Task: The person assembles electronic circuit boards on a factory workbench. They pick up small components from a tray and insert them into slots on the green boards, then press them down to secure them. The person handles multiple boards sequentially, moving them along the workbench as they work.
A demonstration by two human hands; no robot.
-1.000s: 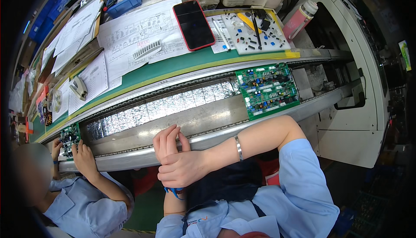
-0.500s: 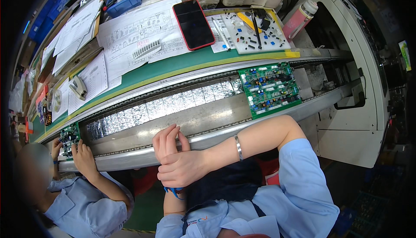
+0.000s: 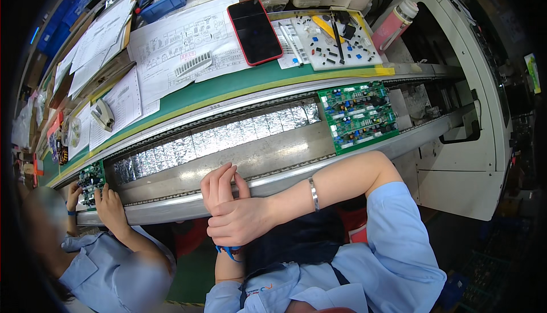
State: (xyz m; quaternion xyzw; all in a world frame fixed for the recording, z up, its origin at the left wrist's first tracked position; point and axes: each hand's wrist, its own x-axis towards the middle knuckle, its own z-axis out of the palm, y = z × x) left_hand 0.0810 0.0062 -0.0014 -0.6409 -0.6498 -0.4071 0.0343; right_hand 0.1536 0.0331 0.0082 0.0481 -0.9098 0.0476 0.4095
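Note:
My right hand (image 3: pixel 242 222) is wrapped around my left wrist, just above a blue wrist strap (image 3: pixel 229 251). My left hand (image 3: pixel 223 186) rests at the near rail (image 3: pixel 262 186) of the conveyor, its fingers loosely bent and apart, with nothing in it. A metal bracelet (image 3: pixel 313 194) circles my right forearm. Beyond my right arm, a green circuit board (image 3: pixel 360 116) crowded with small parts spans the conveyor rails; neither hand touches it. At the far left a co-worker's hands (image 3: pixel 111 207) are on another circuit board (image 3: pixel 91 185).
Behind the conveyor lie a red-edged phone (image 3: pixel 254 32), paper drawings (image 3: pixel 188 45), a stapler (image 3: pixel 102 115) and a white board (image 3: pixel 335 58) strewn with small components, tweezers and a yellow tool. A pink bottle (image 3: pixel 394 28) stands beside the white machine housing (image 3: pixel 456 182).
The circuit board beyond my right arm has shifted slightly right along the conveyor. My two hands have stayed in place.

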